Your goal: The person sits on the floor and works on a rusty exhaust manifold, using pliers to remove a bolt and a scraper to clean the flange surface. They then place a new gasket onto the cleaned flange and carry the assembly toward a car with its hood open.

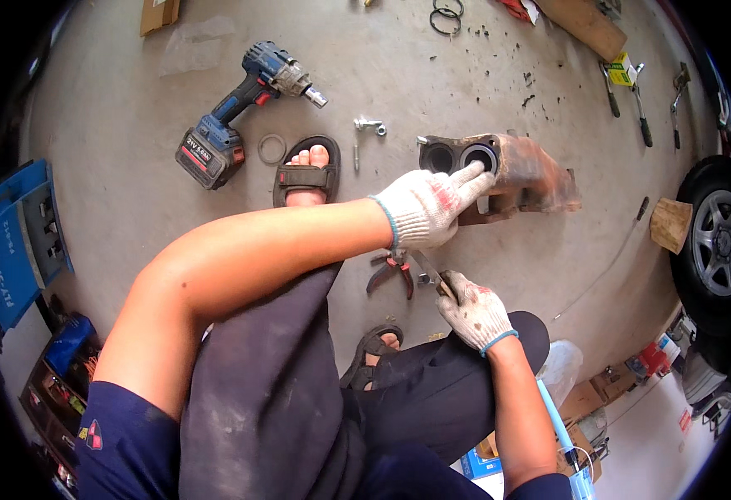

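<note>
My left hand, in a white knitted glove, stretches its fingers to the round port of a rusty exhaust manifold on the floor. The fingertips are at the port's opening; whether they press on its rim I cannot tell. A second dark port sits beside it in the flange. Lower and to the right, my right hand, in a stained white glove, is closed around a flat-bladed tool with a tan handle, probably a scraper. Just left of that blade lie red-and-black pliers.
A blue cordless impact wrench lies at the upper left, near a metal ring. Bolts rest left of the manifold. Black rings and dark debris lie beyond it. Ratchets and a wheel are at the right.
</note>
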Tool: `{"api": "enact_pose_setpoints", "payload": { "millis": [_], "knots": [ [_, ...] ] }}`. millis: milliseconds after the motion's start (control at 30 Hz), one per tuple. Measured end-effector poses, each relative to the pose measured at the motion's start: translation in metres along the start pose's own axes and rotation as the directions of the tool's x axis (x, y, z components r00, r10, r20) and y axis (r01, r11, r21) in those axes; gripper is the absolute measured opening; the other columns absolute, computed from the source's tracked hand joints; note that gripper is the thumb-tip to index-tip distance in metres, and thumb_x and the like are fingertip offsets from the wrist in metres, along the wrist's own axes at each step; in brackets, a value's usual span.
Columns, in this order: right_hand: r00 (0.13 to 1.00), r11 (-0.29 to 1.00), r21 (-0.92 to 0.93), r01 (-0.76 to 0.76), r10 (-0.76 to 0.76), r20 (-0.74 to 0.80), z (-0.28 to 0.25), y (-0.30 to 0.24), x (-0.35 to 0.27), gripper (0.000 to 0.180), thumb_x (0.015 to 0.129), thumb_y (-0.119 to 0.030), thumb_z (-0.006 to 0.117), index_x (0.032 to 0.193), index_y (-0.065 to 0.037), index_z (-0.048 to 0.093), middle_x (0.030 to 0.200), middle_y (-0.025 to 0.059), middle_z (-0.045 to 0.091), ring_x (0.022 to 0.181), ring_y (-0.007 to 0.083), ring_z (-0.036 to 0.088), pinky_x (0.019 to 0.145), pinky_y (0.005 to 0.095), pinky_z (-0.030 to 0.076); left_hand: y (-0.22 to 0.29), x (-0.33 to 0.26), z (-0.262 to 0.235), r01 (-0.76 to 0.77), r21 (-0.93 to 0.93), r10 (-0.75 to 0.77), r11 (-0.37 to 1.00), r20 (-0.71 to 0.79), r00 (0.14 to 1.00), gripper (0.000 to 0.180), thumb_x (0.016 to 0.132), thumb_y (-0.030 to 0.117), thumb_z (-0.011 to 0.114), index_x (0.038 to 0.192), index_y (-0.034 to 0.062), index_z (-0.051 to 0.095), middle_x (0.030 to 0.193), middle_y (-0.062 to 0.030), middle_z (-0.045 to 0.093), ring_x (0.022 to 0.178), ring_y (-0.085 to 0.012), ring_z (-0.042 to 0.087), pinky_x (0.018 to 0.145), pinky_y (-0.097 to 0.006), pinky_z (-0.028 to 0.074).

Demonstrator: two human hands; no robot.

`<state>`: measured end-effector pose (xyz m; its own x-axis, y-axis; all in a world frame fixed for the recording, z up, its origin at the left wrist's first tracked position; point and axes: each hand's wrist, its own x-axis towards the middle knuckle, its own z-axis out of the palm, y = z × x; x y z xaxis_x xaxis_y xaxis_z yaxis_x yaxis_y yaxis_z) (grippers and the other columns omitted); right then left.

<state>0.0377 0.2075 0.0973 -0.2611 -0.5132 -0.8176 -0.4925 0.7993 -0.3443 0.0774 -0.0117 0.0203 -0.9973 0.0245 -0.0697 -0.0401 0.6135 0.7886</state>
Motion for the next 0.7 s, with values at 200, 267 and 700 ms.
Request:
{"api": "enact_pose_setpoints", "payload": {
  "millis": [200, 267, 700],
  "knots": [
    [0.999, 1.0, 0.014, 0.014, -0.014, -0.044, -0.009, -0.008, -0.007, 0.037, 0.096, -0.025, 0.059, 0.129, -0.009, 0.06, 0.107, 0.0214, 0.073, 0.101, 0.0415, 0.07, 0.089, 0.0495, 0.056, -0.016, -0.009, -0.009, -0.068, -0.053, 0.059, 0.996, -0.157, 0.986, 0.056, 0.084, 0.005, 0.063, 0.139, 0.0057, 0.056, 0.13, -0.0259, 0.063, 0.097, -0.0441, 0.07, 0.082, -0.051, 0.059],
    [0.989, 0.995, 0.086, 0.044, -0.032, -0.147, -0.02, -0.008, -0.016, 0.038, 0.097, -0.023, 0.059, 0.132, -0.009, 0.06, 0.11, 0.0201, 0.074, 0.101, 0.0416, 0.071, 0.09, 0.0485, 0.056, -0.022, -0.019, -0.019, 0.101, -0.006, -0.101, 0.995, -0.138, 0.985, 0.042, 0.088, 0.007, 0.062, 0.13, 0.0069, 0.061, 0.116, -0.0202, 0.07, 0.096, -0.0415, 0.071, 0.082, -0.047, 0.058],
    [0.965, 0.968, -0.078, -0.239, 0.227, -0.132, -0.237, -0.087, 0.032, 0.047, 0.098, -0.025, 0.061, 0.143, -0.01, 0.065, 0.077, 0.0074, 0.067, 0.051, 0.0108, 0.063, 0.041, 0.0274, 0.052, -0.062, -0.057, -0.024, 0.552, 0.051, -0.547, 0.832, -0.085, 0.832, 0.032, 0.095, 0.032, 0.057, 0.121, 0.0222, 0.072, 0.103, -0.0153, 0.076, 0.086, -0.034, 0.069, 0.082, -0.049, 0.047]
  ]
}}
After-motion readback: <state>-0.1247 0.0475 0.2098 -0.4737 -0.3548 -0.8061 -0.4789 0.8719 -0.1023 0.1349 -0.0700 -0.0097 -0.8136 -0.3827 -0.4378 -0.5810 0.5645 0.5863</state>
